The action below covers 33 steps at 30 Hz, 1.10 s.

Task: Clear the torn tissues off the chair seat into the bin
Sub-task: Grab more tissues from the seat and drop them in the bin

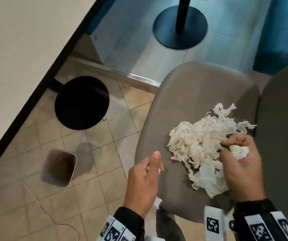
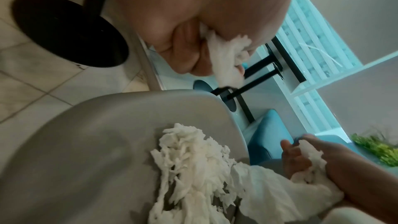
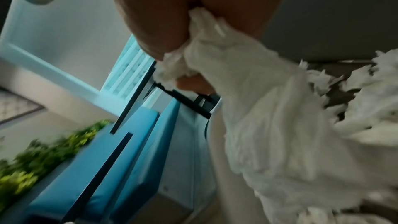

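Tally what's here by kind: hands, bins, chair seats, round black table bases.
Bare hands: 2 (left hand, right hand)
Small grey square bin: 1
Grey moulded chair seat: 1
Round black table bases: 2 ()
Total: 6

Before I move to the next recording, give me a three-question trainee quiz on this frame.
1. True or false: the small grey square bin on the tiled floor already holds tissue.
2. Which hand holds tissue? A) left hand only B) right hand only C) both
3. Fill in: the pile of torn white tissues lies on the grey moulded ___.

Key: 1 false, no tissue shows inside it. 2 C, each grips a wad. 3 chair seat.
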Tool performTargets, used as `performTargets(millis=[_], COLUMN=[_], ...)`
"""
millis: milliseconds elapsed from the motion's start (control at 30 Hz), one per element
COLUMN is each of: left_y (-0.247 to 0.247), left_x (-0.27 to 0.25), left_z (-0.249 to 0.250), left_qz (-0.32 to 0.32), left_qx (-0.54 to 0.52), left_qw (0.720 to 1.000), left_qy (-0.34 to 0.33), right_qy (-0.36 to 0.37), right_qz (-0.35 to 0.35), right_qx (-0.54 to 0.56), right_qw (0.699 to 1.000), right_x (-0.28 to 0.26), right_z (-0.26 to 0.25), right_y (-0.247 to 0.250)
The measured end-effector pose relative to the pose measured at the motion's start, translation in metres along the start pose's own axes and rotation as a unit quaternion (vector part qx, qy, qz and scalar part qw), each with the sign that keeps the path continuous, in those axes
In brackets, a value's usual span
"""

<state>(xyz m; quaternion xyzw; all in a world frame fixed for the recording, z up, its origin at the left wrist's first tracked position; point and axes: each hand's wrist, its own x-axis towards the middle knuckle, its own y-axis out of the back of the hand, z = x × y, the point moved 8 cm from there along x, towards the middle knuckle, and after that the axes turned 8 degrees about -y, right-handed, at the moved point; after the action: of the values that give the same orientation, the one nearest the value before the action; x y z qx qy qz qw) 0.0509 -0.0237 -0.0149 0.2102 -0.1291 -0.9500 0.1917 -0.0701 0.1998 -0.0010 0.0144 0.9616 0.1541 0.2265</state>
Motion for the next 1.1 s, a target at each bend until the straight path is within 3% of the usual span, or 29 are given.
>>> performTargets(millis=[200,400,533,700,800,933,1100], left_y=[0.082,0.175,0.233,0.299,0.334,0.369,0.395], left_x=[-0.065,-0.13,-0.17,-0.215,-0.238,-0.245,-0.201], left_z=[-0.052,-0.121,-0.182,-0.271,-0.309,-0.361,-0.41], left_qz=[0.111,0.224,0.264,0.254,0.22,0.148,0.108], left_qx=[-0.007,-0.061,-0.102,-0.142,-0.166,-0.176,-0.142], left_qw=[0.993,0.965,0.947,0.931,0.928,0.933,0.952], left_qy=[0.047,0.122,0.155,0.218,0.25,0.277,0.248], right_qy=[0.073,0.107,0.136,0.179,0.16,0.1,0.049], right_qz=[-0.16,-0.258,-0.301,-0.372,-0.422,-0.441,-0.461], right_qx=[-0.089,-0.187,-0.261,-0.364,-0.412,-0.44,-0.437], right_qw=[0.98,0.942,0.907,0.835,0.792,0.775,0.771], right_x=[-0.062,-0.139,-0.198,-0.286,-0.335,-0.36,-0.35], right_z=[-0.011,0.006,0.03,0.072,0.107,0.143,0.165], right_y=[-0.115,-0.244,-0.327,-0.423,-0.47,-0.534,-0.611])
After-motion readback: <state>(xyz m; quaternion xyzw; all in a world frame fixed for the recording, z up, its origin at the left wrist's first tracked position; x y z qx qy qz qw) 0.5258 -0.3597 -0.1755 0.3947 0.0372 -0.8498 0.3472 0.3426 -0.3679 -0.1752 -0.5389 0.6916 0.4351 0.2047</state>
